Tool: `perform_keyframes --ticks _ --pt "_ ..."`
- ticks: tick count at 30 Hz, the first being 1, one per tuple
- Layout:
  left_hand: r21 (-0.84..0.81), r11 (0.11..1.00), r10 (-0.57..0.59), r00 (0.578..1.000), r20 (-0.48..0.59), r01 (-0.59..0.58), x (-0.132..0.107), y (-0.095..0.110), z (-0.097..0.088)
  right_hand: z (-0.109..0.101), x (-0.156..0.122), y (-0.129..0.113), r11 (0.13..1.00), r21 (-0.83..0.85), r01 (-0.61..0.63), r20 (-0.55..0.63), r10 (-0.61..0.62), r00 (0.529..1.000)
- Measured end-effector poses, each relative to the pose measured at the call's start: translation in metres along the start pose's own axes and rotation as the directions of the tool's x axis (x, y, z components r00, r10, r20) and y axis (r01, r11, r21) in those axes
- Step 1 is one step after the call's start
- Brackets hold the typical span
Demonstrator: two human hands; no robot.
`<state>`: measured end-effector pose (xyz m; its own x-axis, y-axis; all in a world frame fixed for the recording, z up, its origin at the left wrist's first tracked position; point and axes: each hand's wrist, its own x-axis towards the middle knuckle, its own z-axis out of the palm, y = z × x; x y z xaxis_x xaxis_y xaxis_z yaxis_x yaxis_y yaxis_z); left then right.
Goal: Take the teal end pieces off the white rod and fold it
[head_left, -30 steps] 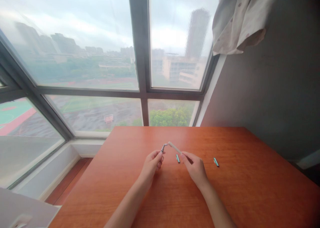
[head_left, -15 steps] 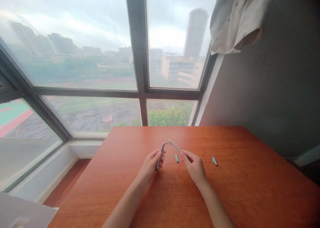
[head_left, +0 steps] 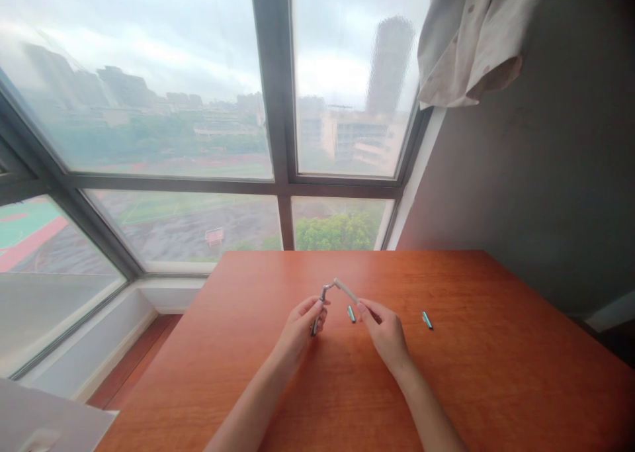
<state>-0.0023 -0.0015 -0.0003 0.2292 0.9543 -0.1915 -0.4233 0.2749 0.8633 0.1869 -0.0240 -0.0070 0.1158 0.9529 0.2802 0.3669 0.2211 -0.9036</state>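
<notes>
My left hand [head_left: 300, 325] is closed around a small grey metal handle [head_left: 321, 298] with a curved top end. My right hand [head_left: 384, 331] pinches a thin pale stick-like piece [head_left: 346, 290] that slants up to the left. The tips of the two pieces meet above the orange-brown wooden table [head_left: 496, 372]. A small teal cartridge [head_left: 351, 314] lies on the table between my hands. A second teal cartridge [head_left: 427, 319] lies further right of my right hand.
The table stands against a large window [head_left: 198, 108] at the back and a grey wall [head_left: 546, 161] on the right. A pale garment [head_left: 471, 35] hangs at the top right. A white object [head_left: 44, 425] shows at the lower left corner.
The grey handle and the pale piece were touching, came apart half a second ago, and their tips now meet again. The hands barely shifted otherwise.
</notes>
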Motion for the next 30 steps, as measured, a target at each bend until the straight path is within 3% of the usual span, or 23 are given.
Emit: perform_keyframes --ticks 13,30 --pt "0.011 1.0 0.007 0.999 -0.037 -0.006 0.0 0.0017 0.0033 -0.0001 -0.0009 -0.0041 0.997 0.072 -0.018 0.035 0.016 0.999" --pt "0.035 0.999 0.023 1.0 -0.018 -0.022 -0.0003 0.0028 0.0013 -0.0003 -0.0009 -0.001 0.997 -0.044 0.056 -0.018 -0.057 0.998"
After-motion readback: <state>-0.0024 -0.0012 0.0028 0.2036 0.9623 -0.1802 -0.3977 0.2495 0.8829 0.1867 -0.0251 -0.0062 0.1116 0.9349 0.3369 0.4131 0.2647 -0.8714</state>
